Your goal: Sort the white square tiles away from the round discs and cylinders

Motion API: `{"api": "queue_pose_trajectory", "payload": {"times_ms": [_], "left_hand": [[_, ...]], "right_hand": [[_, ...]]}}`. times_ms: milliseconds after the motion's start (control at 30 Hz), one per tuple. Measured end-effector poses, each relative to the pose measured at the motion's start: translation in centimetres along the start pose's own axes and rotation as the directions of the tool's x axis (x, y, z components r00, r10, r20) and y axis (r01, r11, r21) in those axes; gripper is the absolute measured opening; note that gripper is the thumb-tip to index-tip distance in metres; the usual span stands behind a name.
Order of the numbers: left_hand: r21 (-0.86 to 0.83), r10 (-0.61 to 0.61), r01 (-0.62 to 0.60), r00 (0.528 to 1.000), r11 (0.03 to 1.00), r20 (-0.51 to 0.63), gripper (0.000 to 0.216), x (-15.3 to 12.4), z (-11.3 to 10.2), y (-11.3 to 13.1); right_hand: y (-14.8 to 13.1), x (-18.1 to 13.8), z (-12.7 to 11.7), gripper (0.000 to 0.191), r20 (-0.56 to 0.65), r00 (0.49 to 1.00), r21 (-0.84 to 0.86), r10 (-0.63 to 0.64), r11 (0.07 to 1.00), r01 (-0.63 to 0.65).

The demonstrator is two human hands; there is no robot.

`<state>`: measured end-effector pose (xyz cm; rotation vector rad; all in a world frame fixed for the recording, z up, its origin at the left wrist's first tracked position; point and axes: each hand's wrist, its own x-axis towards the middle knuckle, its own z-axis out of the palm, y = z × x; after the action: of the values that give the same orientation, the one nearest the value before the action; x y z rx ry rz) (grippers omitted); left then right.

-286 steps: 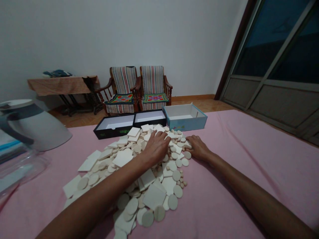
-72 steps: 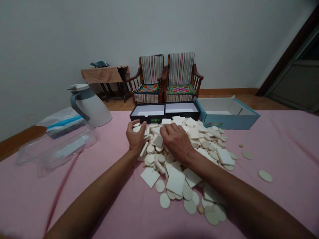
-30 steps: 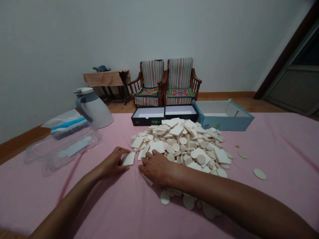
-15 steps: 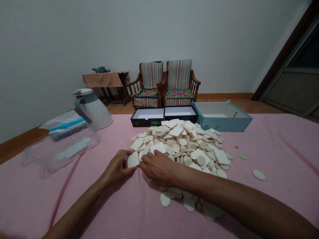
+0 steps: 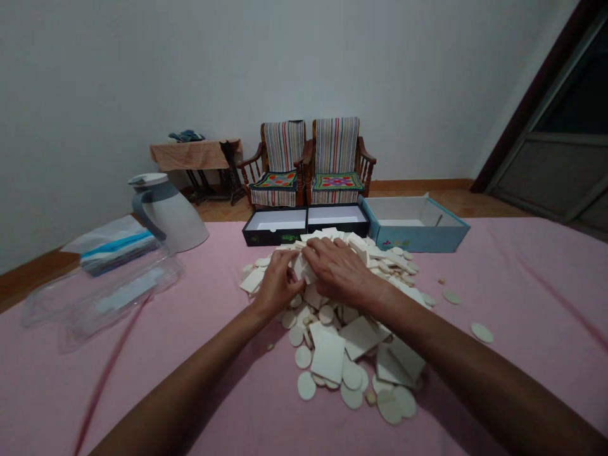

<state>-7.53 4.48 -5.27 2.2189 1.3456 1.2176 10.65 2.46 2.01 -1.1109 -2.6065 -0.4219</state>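
A heap of pale square and round wooden pieces [image 5: 351, 335] lies on the pink tablecloth [image 5: 522, 304]. My left hand [image 5: 277, 286] and my right hand [image 5: 338, 271] meet over the far part of the heap. Together their bent fingers pinch a small stack of square pieces [image 5: 304, 269]. Behind the heap stand two open black boxes [image 5: 275, 229], side by side, and an open blue box [image 5: 413, 229] to their right.
A white jug [image 5: 166, 214] stands at the left, with clear plastic bags [image 5: 104, 278] in front of it. Loose discs [image 5: 481, 332] lie to the right of the heap. Two striped armchairs [image 5: 308, 161] and a small table [image 5: 194, 155] stand by the wall.
Both hands have moved from the near left edge of the heap up to its far part and now grip square pieces together. The view has shifted slightly.
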Motion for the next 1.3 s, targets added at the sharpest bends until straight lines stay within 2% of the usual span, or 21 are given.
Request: {"api": "queue_pose_trajectory", "payload": {"times_ms": [167, 233, 300, 367, 433, 533, 667, 767, 933, 1067, 1200, 1300], "left_hand": [[-0.047, 0.109, -0.106, 0.992, 0.993, 0.056, 0.052, 1.8, 1.5, 0.7], [-0.03, 0.144, -0.143, 0.988, 0.989, 0.056, 0.046, 1.9, 0.8, 0.9], [0.037, 0.155, -0.155, 0.988, 0.987, 0.011, 0.035, 1.7, -0.8, 0.8], [0.122, 0.123, -0.118, 0.992, 0.985, -0.037, 0.024, 1.1, -2.9, 0.3], [0.182, 0.052, -0.046, 0.998, 0.982, -0.026, 0.018, 0.3, -5.0, -0.7], [0.245, -0.09, 0.065, 0.992, 0.967, 0.092, 0.018, -1.3, -7.6, -2.6], [0.287, -0.209, 0.128, 0.939, 0.949, 0.272, 0.024, -3.2, -9.2, -4.2], [0.33, -0.22, 0.114, 0.927, 0.937, 0.304, 0.035, -4.0, -9.4, -4.3], [0.382, -0.186, 0.05, 0.927, 0.923, 0.326, 0.058, -4.2, -9.2, -4.6], [0.36, -0.164, 0.035, 0.928, 0.932, 0.335, 0.05, -3.9, -8.8, -5.6], [0.409, -0.197, 0.066, 0.938, 0.91, 0.286, 0.044, -3.3, -8.6, -6.8], [0.437, -0.267, 0.114, 0.914, 0.892, 0.306, 0.053, -2.6, -8.7, -7.5]], "right_hand": [[3.9, -0.9, -0.6, 0.028, 0.059, 0.981, -0.109, 0.183, 0.978, -0.175], [5.1, -1.2, -0.4, 0.032, 0.083, 0.966, -0.124, 0.246, 0.964, -0.235], [5.7, -1.3, -0.2, 0.038, 0.077, 0.963, -0.098, 0.26, 0.963, -0.252], [5.5, -0.8, 0.0, 0.041, 0.042, 0.972, -0.039, 0.231, 0.973, -0.229], [4.7, 0.3, 0.3, 0.04, 0.009, 0.984, 0.033, 0.176, 0.984, -0.177], [2.9, 2.7, 1.4, 0.042, 0.009, 0.998, 0.144, 0.068, 0.987, -0.069], [1.1, 5.6, 3.6, 0.05, 0.057, 0.997, 0.2, -0.06, 0.979, 0.047], [0.9, 6.0, 4.7, 0.051, 0.141, 0.986, 0.163, -0.084, 0.985, 0.06], [2.7, 4.0, 4.4, 0.033, 0.189, 0.981, 0.019, 0.042, 0.999, -0.047], [4.5, 2.0, 3.6, 0.026, 0.155, 0.976, -0.059, 0.156, 0.987, -0.148], [5.9, -0.4, 2.9, 0.03, -0.002, 0.974, -0.003, 0.225, 0.974, -0.225], [6.4, -2.8, 3.0, 0.028, -0.127, 0.96, 0.111, 0.249, 0.966, -0.235]]}}
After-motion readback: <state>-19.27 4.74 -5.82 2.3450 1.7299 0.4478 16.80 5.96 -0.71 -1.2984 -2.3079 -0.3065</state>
